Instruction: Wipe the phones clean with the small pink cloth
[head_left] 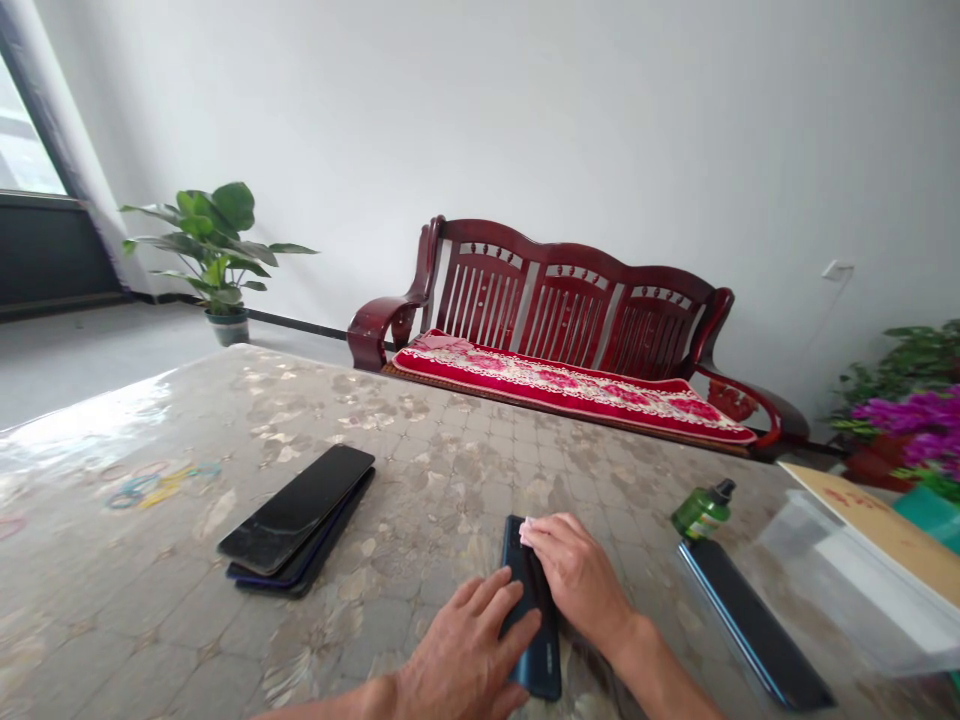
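Observation:
A dark blue phone (546,655) lies back side up on the patterned tablecloth in front of me. My left hand (472,640) rests on its left side and lower part, fingers spread over the back. Pinched in my right hand (574,570) is a small pale pink cloth (526,531), pressed on the phone's upper end near the camera area. Most of that cloth is hidden under my fingers.
Left of the hands is a stack of phones (304,515). To the right lie another dark phone (754,625), a green spray bottle (702,511) and a clear plastic box (840,590). Rubber bands (154,485) sit at far left; a wooden bench (570,300) stands beyond the table.

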